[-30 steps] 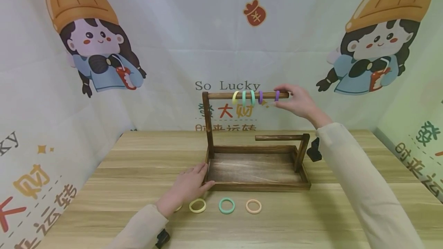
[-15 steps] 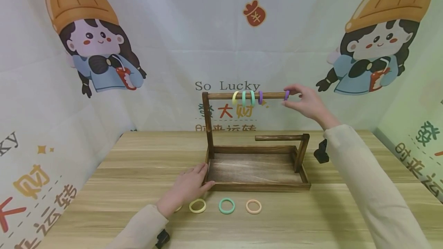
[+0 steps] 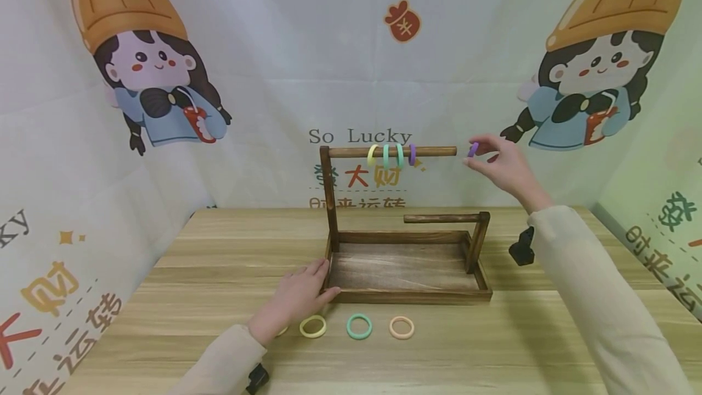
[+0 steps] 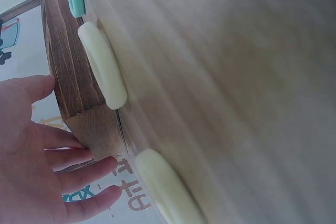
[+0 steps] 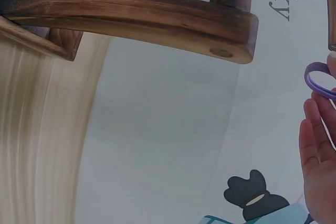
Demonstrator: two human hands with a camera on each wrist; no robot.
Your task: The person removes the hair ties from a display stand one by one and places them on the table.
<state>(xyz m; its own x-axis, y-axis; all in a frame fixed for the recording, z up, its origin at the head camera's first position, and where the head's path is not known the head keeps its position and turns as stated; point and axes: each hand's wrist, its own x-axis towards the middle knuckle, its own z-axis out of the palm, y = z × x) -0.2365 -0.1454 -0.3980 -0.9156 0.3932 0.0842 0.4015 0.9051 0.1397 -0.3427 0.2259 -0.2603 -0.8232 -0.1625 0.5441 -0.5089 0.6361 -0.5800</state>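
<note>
My right hand [image 3: 507, 166] pinches a purple ring [image 3: 473, 149] between thumb and fingers, just off the free right end of the upper wooden bar [image 3: 433, 152]. In the right wrist view the same purple ring [image 5: 318, 81] shows at the right edge, held at the fingertips. Along that bar hang a yellow ring [image 3: 372, 155], two mint green rings [image 3: 399, 156] and another purple ring [image 3: 412, 155]. My left hand [image 3: 296, 294] rests against the front left corner of the wooden tray [image 3: 411, 295], fingers fairly straight; in the left wrist view its thumb touches the tray's side [image 4: 79, 72].
On the table in front of the tray lie a yellow ring [image 3: 313, 327], a green ring [image 3: 359, 327] and a peach ring [image 3: 402, 327]. Another yellow ring [image 4: 165, 187] is mostly behind my left wrist in the head view. A shorter bar [image 3: 441, 219] juts left from the tray's right post.
My right hand has slid the purple ring rightward along the upper bar and off its end. The left hand and the other rings have stayed in place.
</note>
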